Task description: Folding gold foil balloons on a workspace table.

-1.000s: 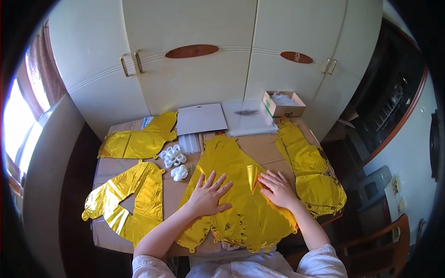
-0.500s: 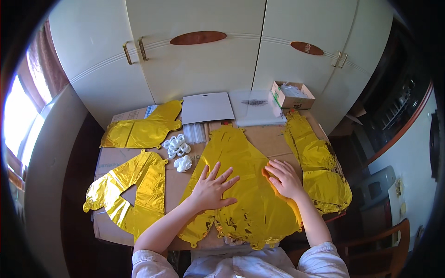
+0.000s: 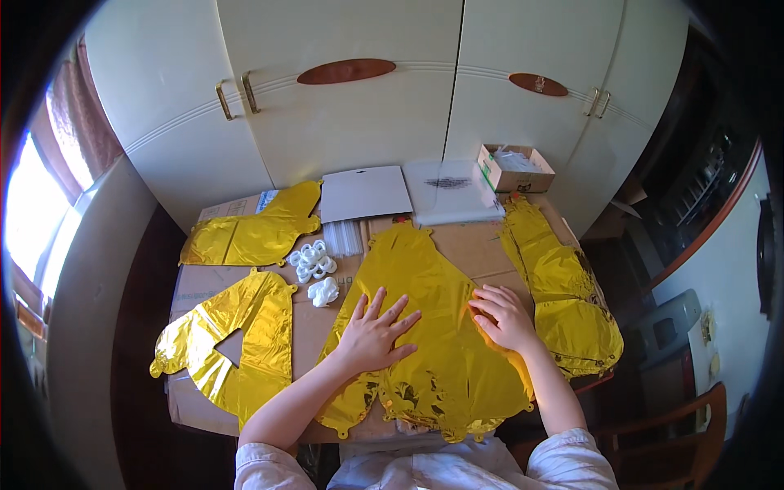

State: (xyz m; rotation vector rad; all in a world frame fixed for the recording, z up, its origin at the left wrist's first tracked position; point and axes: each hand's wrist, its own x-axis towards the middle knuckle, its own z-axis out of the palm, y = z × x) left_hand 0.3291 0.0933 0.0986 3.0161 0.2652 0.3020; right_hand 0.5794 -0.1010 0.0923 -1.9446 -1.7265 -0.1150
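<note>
A large flat gold foil balloon point(image 3: 433, 302) lies in front of me, its far end narrow and its near end wide and crinkled. My left hand point(image 3: 378, 331) rests palm down on its left half, fingers spread. At the right edge, my right hand point(image 3: 502, 317) has its fingers bent together over the foil. That edge curls up in an orange-looking fold under the fingers and along the wrist; the fingertips' undersides are hidden.
More flat gold foil balloons lie at the near left point(image 3: 265, 343), far left point(image 3: 253, 229) and right point(image 3: 563, 294). White ribbon rolls point(image 3: 310, 261), a grey board point(image 3: 365, 193), a clear plastic bag point(image 3: 449, 200) and a small box point(image 3: 518, 171) sit toward the cabinet. A wooden chair point(image 3: 710, 433) stands right.
The right hand's fingers have shifted very slightly at the foil's edge, where less of the orange fold shows. The left hand stays in place; the whole view has moved a little.
</note>
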